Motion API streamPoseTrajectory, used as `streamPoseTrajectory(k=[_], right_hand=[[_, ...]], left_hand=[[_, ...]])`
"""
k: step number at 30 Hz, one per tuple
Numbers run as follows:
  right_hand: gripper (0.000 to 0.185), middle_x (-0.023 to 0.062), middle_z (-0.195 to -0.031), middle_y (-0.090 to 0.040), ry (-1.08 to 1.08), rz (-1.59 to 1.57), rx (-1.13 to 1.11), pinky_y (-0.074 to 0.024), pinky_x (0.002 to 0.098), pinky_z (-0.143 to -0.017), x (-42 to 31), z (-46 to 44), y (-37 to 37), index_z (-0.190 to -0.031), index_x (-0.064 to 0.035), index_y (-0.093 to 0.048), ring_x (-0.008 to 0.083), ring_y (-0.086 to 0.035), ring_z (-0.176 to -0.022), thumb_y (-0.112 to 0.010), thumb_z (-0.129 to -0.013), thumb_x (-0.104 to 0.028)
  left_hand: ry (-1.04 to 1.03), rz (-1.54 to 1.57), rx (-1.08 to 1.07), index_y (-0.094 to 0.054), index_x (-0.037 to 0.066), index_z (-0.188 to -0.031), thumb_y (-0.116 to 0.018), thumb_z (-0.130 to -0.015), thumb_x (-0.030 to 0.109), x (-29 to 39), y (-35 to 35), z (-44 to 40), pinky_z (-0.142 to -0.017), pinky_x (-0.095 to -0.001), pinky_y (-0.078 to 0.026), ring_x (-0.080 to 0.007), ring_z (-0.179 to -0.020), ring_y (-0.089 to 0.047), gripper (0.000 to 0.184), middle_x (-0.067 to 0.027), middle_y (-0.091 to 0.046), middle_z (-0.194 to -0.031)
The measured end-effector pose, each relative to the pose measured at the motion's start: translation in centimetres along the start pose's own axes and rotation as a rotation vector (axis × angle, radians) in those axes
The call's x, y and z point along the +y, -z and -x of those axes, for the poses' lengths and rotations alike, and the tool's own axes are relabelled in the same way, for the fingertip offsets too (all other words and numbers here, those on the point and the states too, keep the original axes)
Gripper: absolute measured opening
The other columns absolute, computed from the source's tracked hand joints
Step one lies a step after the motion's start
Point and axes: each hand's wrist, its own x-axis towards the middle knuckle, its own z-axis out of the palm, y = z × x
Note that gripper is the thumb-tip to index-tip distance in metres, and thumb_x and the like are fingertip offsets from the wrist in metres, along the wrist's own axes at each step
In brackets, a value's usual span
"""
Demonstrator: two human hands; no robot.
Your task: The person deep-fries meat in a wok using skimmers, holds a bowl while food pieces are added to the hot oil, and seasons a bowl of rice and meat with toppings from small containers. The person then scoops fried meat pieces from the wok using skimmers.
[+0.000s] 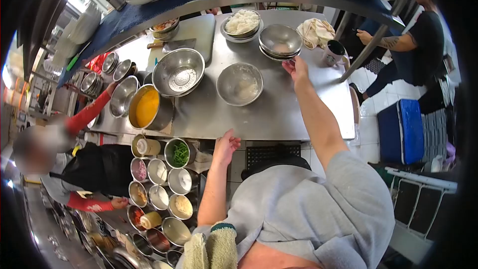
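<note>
My right hand [297, 68] is at the near rim of a small stack of steel bowls [280, 40] at the back right of the steel table, its fingers closed on the rim. My left hand [227, 145] hovers near the table's front edge with its fingers apart and nothing in it. Between the hands and farther back, a steel bowl [240, 84] with a pale residue inside stands on the table. Behind it, a bowl of white rice [242, 22] rests on a plate.
A perforated bowl [178, 72], a pot of yellow liquid [147, 107], a cutting board [199, 32] with a knife, a cloth [316, 33] and a cup [333, 53] are on the table. Ingredient tins [159, 172] stand left. A co-worker reaches in at left; another person sits right. A shelf hangs overhead.
</note>
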Motion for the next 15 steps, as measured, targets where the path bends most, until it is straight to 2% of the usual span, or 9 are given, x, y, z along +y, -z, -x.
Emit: streamPoseTrajectory(k=[1, 3, 6, 9, 11, 12, 13, 15], right_hand=[[0.02, 0.0122, -0.085, -0.059, 0.024, 0.01, -0.012, -0.0607, 0.0378, -0.058, -0.3, -0.6, -0.3, -0.102, 0.0041, -0.05, 0.0256, -0.064, -0.067, -0.047, -0.091, -0.012], [0.02, 0.0124, -0.086, -0.058, 0.029, 0.06, -0.071, -0.0608, 0.0383, -0.059, -1.5, -1.9, 0.0, -0.103, 0.0041, -0.05, 0.0254, -0.064, -0.067, -0.046, -0.092, -0.012], [0.02, 0.0121, -0.086, -0.058, 0.035, 0.121, -0.117, -0.061, 0.0389, -0.06, -3.2, -3.9, 1.2, -0.102, 0.0038, -0.05, 0.025, -0.064, -0.068, -0.044, -0.092, -0.013], [0.019, 0.0111, -0.083, -0.057, 0.044, 0.14, -0.154, -0.061, 0.0389, -0.062, -4.5, -6.2, 1.5, -0.103, 0.0035, -0.049, 0.0255, -0.064, -0.068, -0.043, -0.094, -0.012], [0.015, 0.0113, -0.083, -0.057, 0.03, 0.086, -0.179, -0.0607, 0.0379, -0.061, -3.9, -7.3, 1.9, -0.101, 0.0035, -0.048, 0.0265, -0.064, -0.07, -0.041, -0.094, -0.008], [0.021, 0.013, -0.087, -0.057, -0.073, 0.104, -0.192, -0.0598, 0.0374, -0.059, -3.3, -7.0, 1.8, -0.112, 0.0032, -0.047, 0.0274, -0.065, -0.071, -0.042, -0.093, -0.004], [0.021, 0.013, -0.087, -0.057, -0.079, 0.102, -0.205, -0.0598, 0.0374, -0.059, -2.3, -6.0, 0.8, -0.112, 0.0032, -0.047, 0.0274, -0.065, -0.071, -0.042, -0.093, -0.004], [0.039, 0.0155, -0.094, -0.059, -0.097, 0.656, -0.357, -0.0586, 0.036, -0.055, -0.2, -3.4, -2.7, -0.128, -0.0022, -0.044, 0.0265, -0.066, -0.067, -0.043, -0.089, 0.0]], left_hand=[[-0.012, 0.018, 0.01, -0.051, -0.002, -0.113, -0.062, -0.088, 0.015, 0.3, -0.9, 1.3, -0.073, -0.0301, -0.05, -0.0203, -0.083, -0.061, 0.032, -0.0101, -0.058, -0.099], [-0.171, -0.355, -0.002, -0.051, -0.003, -0.119, -0.061, -0.089, 0.016, 1.1, -2.5, 3.6, -0.072, -0.0293, -0.051, -0.0185, -0.085, -0.061, 0.037, -0.0106, -0.059, -0.103], [-0.277, -0.404, -0.023, -0.051, -0.001, -0.123, -0.061, -0.091, 0.019, 1.5, -3.2, 3.8, -0.07, -0.0281, -0.051, -0.0174, -0.084, -0.062, 0.04, -0.0095, -0.061, -0.097], [-0.282, -0.296, -0.067, -0.052, 0.001, -0.123, -0.059, -0.092, 0.02, 1.1, -4.6, 2.7, -0.072, -0.0276, -0.05, -0.0165, -0.086, -0.061, 0.037, -0.0102, -0.059, -0.105], [-0.298, -0.232, -0.056, -0.053, 0.0, -0.118, -0.059, -0.092, 0.02, 1.1, -6.1, 1.2, -0.071, -0.0274, -0.05, -0.0162, -0.085, -0.061, 0.033, -0.0098, -0.059, -0.103], [-0.31, -0.174, -0.057, -0.054, 0.0, -0.114, -0.059, -0.092, 0.02, 1.2, -6.9, 0.3, -0.07, -0.0271, -0.05, -0.0159, -0.084, -0.061, 0.03, -0.0093, -0.059, -0.102], [-0.32, -0.171, -0.048, -0.054, 0.0, -0.114, -0.059, -0.092, 0.02, 1.4, -7.6, -0.8, -0.07, -0.0271, -0.05, -0.0159, -0.084, -0.061, 0.03, -0.0093, -0.059, -0.102], [-0.356, -0.01, 0.064, -0.055, 0.001, -0.103, -0.06, -0.091, 0.017, 1.9, -8.7, -3.3, -0.067, -0.0279, -0.051, -0.0153, -0.08, -0.061, 0.02, -0.0075, -0.06, -0.096]])
